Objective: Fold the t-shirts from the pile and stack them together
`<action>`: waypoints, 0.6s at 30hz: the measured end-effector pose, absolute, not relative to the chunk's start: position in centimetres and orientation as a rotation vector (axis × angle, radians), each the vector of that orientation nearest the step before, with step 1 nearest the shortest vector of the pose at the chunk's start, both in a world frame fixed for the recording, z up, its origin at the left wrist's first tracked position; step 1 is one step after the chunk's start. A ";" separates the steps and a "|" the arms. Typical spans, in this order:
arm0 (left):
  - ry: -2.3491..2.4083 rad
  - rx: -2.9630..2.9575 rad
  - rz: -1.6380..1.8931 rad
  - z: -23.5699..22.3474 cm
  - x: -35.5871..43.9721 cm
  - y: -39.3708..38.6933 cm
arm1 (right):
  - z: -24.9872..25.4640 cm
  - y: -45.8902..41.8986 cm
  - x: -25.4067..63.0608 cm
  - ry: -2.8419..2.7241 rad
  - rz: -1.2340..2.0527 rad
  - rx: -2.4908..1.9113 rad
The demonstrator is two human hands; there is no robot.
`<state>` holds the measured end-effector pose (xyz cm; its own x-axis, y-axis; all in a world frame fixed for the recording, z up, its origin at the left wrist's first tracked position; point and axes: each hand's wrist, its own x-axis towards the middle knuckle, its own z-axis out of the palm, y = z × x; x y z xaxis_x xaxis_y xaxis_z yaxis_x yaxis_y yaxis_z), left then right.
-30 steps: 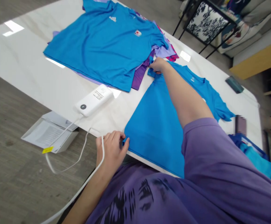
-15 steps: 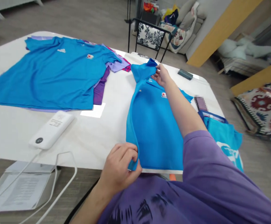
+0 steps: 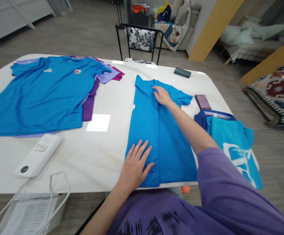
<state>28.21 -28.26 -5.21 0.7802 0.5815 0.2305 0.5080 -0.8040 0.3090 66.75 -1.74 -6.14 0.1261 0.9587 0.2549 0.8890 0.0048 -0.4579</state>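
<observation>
White oblong power bank lower left, cord cropped; folded blue shirt under splayed left hand; right hand grip unclear.

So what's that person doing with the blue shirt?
The person's left hand lies with fingers spread on the lower part of a blue shirt, and the right hand is up near its collar. The shirt's left side is folded over toward the middle, and its right sleeve sticks out flat on the white table. Over on the left, another blue shirt lies spread on top of some purple clothes.
</observation>
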 end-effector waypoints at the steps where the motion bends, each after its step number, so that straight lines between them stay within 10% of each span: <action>1: 0.888 2.762 0.418 -5.5 28.0 -28.2 | -5.9 -0.2 65.8 -1.798 0.190 -1.894; 18: 0.958 2.874 0.196 -5.3 23.1 -27.2 | -4.3 20.2 62.9 -1.654 0.449 -2.151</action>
<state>23.12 -27.18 -5.31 0.7929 0.6029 0.0882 0.5893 -0.7956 0.1406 62.91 20.20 -4.27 0.2531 0.9673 -0.0164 0.8427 -0.2287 -0.4873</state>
